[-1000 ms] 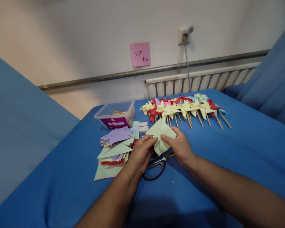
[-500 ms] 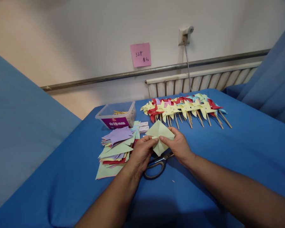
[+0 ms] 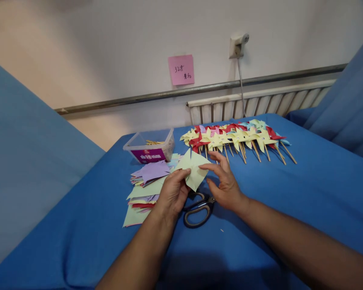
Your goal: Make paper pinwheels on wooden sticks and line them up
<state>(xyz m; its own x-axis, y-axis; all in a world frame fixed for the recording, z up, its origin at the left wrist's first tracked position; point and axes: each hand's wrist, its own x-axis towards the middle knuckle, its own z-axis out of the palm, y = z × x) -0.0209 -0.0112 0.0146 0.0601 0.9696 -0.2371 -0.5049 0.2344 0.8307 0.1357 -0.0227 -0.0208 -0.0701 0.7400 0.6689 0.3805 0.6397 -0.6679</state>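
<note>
The left hand pinches a pale green cut paper square above the black-handled scissors, lifting it off the blue-covered table, while the right hand, fingers spread and empty, hovers beside it.

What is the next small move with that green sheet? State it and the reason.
Probably bring the right hand back onto the green sheet and pinch its free corner. Only the left hand holds it, at its near edge, while the right hand hovers open just beside it. The scissors lie untouched on the blue cloth under both hands.
</note>
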